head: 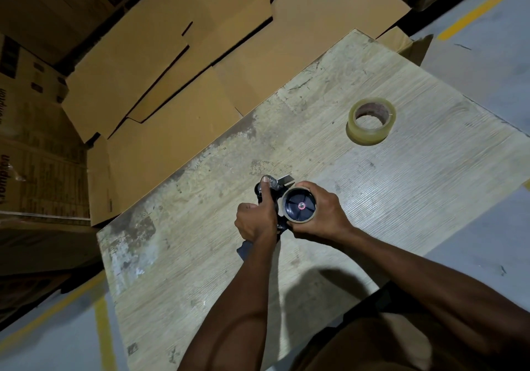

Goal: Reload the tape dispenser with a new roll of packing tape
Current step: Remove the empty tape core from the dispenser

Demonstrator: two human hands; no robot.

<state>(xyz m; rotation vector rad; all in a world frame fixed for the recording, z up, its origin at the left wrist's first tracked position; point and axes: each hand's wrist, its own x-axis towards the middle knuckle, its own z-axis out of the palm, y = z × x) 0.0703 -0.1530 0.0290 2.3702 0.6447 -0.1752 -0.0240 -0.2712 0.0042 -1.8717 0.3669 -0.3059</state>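
A worn wooden table (372, 227) stands on a grey floor with yellow lines; flattened cardboard sheets (177, 63) lie beyond its far edge.

I hold the tape dispenser (276, 198) above the table, near its middle. My left hand (255, 218) is wrapped closed around the dispenser's frame and handle, thumb extended forward along the top toward the metal blade end. My right hand (321, 213) is curled closed around the spool hub (300, 205), which carries a thin brown ring that I judge to be a spent core (298, 221); the hub's round face points up at me, so its axis runs toward my head.

The new tape roll (372, 121) lies flat on the table, well apart from both hands, forward and to the right of my right-hand grip. Its open centre faces upward, axis vertical.

My right hand is the nearer one to the roll. I judge that the core must come off the hub first; the right hand then reaches forward-right while the left keeps the dispenser steady.
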